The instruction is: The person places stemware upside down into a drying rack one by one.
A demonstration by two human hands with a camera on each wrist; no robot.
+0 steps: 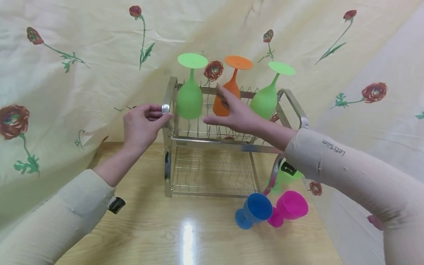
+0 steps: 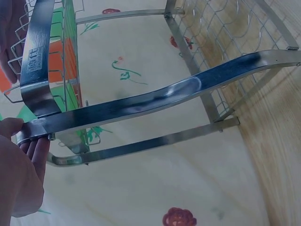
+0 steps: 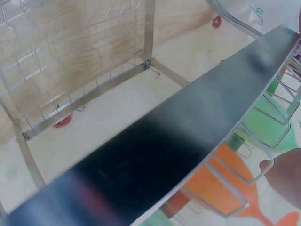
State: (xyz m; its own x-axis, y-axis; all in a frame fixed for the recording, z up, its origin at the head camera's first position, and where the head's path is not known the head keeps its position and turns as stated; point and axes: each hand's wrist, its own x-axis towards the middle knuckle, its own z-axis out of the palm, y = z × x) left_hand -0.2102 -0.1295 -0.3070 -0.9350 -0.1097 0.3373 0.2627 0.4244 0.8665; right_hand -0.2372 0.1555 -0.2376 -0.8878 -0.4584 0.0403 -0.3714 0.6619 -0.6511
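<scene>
A two-tier metal dish rack (image 1: 212, 141) stands on the wooden surface. My left hand (image 1: 142, 121) grips its upper left corner, thumb over the flat bar (image 2: 141, 103) and fingers beneath in the left wrist view. On the top tier three plastic goblets sit upside down: a green goblet (image 1: 190, 99) at left, an orange goblet (image 1: 233, 86) in the middle and a tilted green goblet (image 1: 264, 101) at right. My right hand (image 1: 240, 116) is in front of the orange goblet, thumb and fingers spread apart, holding nothing. Its palm overlaps part of that goblet.
A blue goblet (image 1: 258, 208) and a pink goblet (image 1: 293, 205) lie tipped at the rack's front right. Behind them another green piece (image 1: 288, 178) is partly hidden by the right sleeve. A flowered cloth (image 1: 99, 73) hangs behind the rack.
</scene>
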